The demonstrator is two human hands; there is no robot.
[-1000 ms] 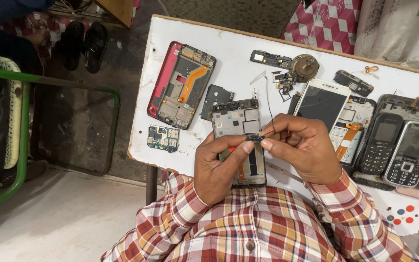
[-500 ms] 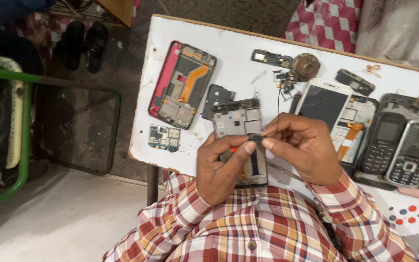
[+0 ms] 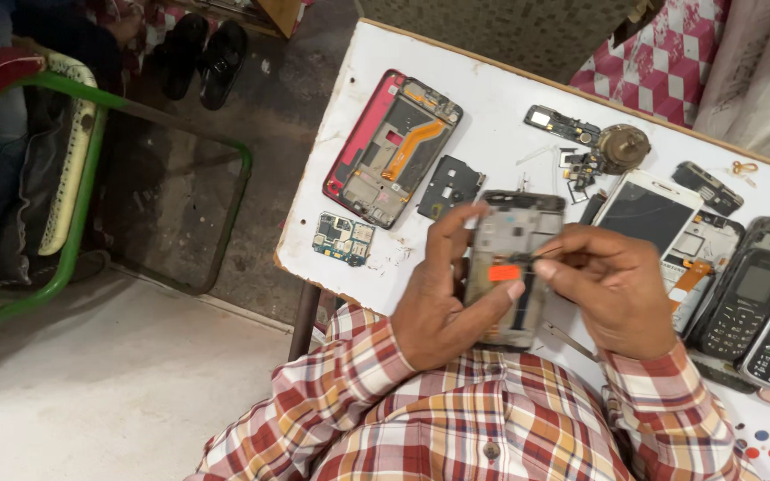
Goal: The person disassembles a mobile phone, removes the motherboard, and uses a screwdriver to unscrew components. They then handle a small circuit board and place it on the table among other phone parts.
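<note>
Counter edge just below my wrists, parts crowd right | left hand grip clasps phone frame | right hand pinches thin tool at frame's middle

A white table carries loose phone parts. At its ten o'clock corner lies an opened phone frame with a red edge and an orange ribbon cable inside; just below it, toward seven o'clock, sits a small green circuit board, and at its four o'clock a dark plastic cover. Near twelve o'clock rest a narrow black board and a round brownish part. A white-framed screen lies toward two o'clock, with two keypad phones (side by side, touching) at three o'clock. Off the table, a green metal chair frame stands at nine o'clock, black sandals at eleven.
</note>
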